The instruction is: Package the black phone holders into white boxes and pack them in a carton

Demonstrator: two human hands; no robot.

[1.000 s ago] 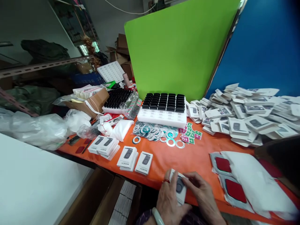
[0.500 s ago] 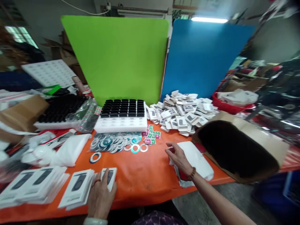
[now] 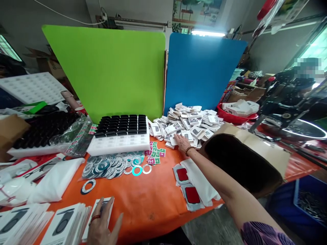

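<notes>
My left hand (image 3: 104,223) lies with fingers spread on a flat white box (image 3: 95,209) printed with a dark picture, at the table's front left. Beside it stand stacks of like boxes (image 3: 62,223). Reaching forward, my right hand (image 3: 182,144) rests with its fingers stretched out at the front edge of a heap of small white boxes (image 3: 186,124); no box is lifted. Under my right forearm are a folded white sheet (image 3: 198,180) and two grey packets with red squares, a nearer one (image 3: 192,195) and a farther one (image 3: 182,174).
A white foam tray (image 3: 117,144) holds rows of black pieces. In front lie a bag of rings (image 3: 109,165), loose rings (image 3: 137,170) and pink-green stickers (image 3: 154,153). An open carton (image 3: 273,158) sits right. Green (image 3: 109,75) and blue (image 3: 201,71) boards stand behind.
My right hand has moved forward from the white sheet to the heap of small boxes, uncovering the red-squared packets. My left hand stays on its box with fingers more spread. The view has shifted right.
</notes>
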